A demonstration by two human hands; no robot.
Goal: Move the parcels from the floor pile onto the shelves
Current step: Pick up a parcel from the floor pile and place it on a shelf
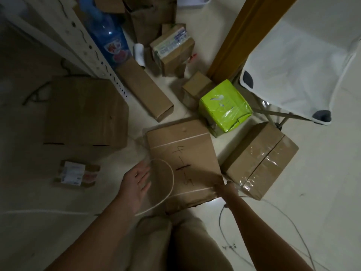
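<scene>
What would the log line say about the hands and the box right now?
object: marked parcel, not yet shelved | left hand: open, by its left edge | right hand: grips its near right corner

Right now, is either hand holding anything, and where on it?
The right hand grips the marked cardboard box at its near right corner. The left hand, fingers spread, holds nothing beside the box's left edge.
</scene>
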